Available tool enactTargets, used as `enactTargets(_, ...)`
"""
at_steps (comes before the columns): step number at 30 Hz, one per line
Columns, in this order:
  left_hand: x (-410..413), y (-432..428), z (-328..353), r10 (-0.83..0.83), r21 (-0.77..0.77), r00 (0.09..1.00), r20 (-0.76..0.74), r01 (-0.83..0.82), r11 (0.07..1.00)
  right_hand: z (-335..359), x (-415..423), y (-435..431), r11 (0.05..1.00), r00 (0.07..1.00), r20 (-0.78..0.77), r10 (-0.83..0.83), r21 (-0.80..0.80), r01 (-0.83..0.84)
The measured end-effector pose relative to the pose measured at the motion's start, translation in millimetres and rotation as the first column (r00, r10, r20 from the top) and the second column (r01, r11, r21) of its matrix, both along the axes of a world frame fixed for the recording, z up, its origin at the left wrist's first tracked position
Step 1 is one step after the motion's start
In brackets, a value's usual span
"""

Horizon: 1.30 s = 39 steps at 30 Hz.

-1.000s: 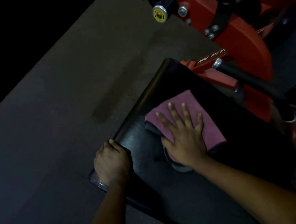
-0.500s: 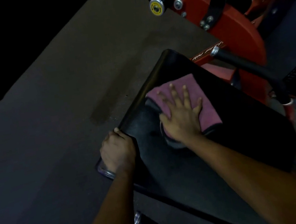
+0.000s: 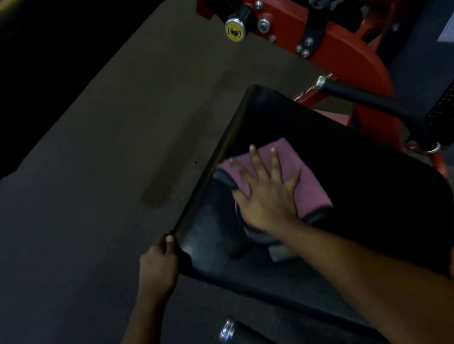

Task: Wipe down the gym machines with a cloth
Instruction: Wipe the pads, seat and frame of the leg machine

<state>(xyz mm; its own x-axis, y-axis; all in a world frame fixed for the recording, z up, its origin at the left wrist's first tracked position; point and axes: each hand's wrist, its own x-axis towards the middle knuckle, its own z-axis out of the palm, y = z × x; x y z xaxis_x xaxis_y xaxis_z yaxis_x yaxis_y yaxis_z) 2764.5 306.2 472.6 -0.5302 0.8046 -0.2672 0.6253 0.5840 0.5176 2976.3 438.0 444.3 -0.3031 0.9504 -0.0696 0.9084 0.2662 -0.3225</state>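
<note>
A folded pink cloth (image 3: 309, 186) lies on the black padded seat (image 3: 368, 180) of a red gym machine (image 3: 348, 44). My right hand (image 3: 267, 195) presses flat on the cloth with fingers spread and straight. My left hand (image 3: 157, 267) grips the seat's near left corner, fingers curled over its edge. A grey underside of the cloth shows beneath my right wrist.
A black handle bar (image 3: 371, 100) with a chrome end runs along the seat's far right side. A yellow-capped knob (image 3: 234, 30) sticks out of the red frame at the top. A second black bar (image 3: 257, 341) lies below the seat. Dark rubber floor (image 3: 80, 223) stretches left.
My right hand has slid the cloth along the seat toward its far end and then slightly back. My left hand has kept its grip on the seat corner.
</note>
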Motion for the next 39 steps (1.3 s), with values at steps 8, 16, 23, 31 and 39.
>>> enactTargets(8, -6, -13, 9, -0.078, 0.016, 0.993, 0.09, 0.076, 0.997, -6, 12, -84, 0.964, 0.972, 0.01, 0.235, 0.123, -0.234)
enactTargets(16, -23, -15, 12, -0.157, -0.022, 0.966, 0.205, 0.165, 0.986, -15, 27, -133, 0.945, 0.95, 0.049, 0.308, 0.098, -0.311)
enactTargets(23, -39, -15, 7, -0.149, -0.034, 0.951, 0.271, 0.164, 0.986, 15, -61, -92, 0.986, 0.984, 0.07, 0.164, 0.021, -0.166)
enactTargets(31, -33, -23, 5, -0.197, 0.027, 0.961, 0.192, 0.195, 0.98, -14, 13, -160, 0.971, 0.974, 0.026, 0.226, 0.075, -0.228)
enactTargets(39, -31, -24, -8, -0.204, 0.081, 0.973, 0.109, 0.196, 0.977, 25, -73, -29, 0.997, 0.998, 0.028, 0.053, -0.054, -0.051)
